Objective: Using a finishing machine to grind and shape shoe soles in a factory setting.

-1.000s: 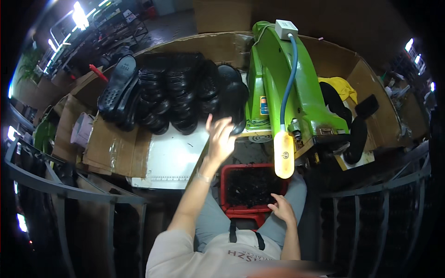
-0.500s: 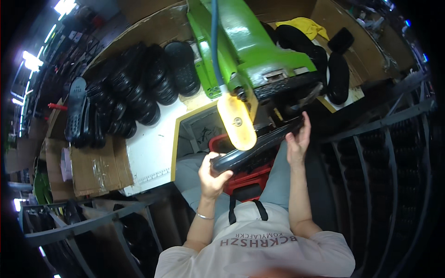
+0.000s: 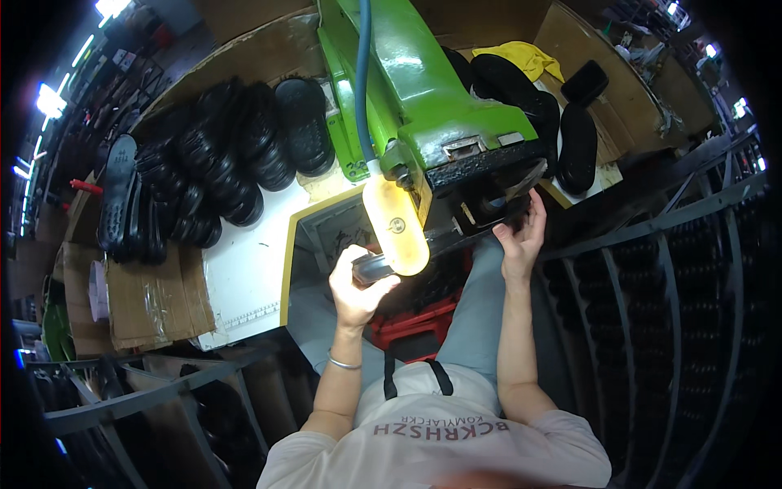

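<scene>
A long black shoe sole (image 3: 373, 267) spans my two hands beneath the head of a green machine (image 3: 460, 114). My left hand (image 3: 352, 293) grips its near-left end, thumb on the close side and fingers beyond. At the other end, my right hand (image 3: 523, 240) holds the sole between thumb and raised fingers, right by the machine's dark working part (image 3: 489, 204). A lit yellow lamp (image 3: 397, 224) hangs in front and covers part of the sole's middle. Shadow hides where the sole meets the machine.
Stacked black soles (image 3: 204, 155) fill the left of the white table (image 3: 244, 257). More black soles (image 3: 577, 147) and a yellow cloth (image 3: 525, 57) lie right of the machine. A red crate (image 3: 415, 326) stands below. Metal racks (image 3: 155, 395) flank me; cardboard (image 3: 159, 301) edges the table.
Both hands have carried the sole slightly forward, closer under the machine head, and it now lies further behind the lamp. The whole view has shifted a little.
</scene>
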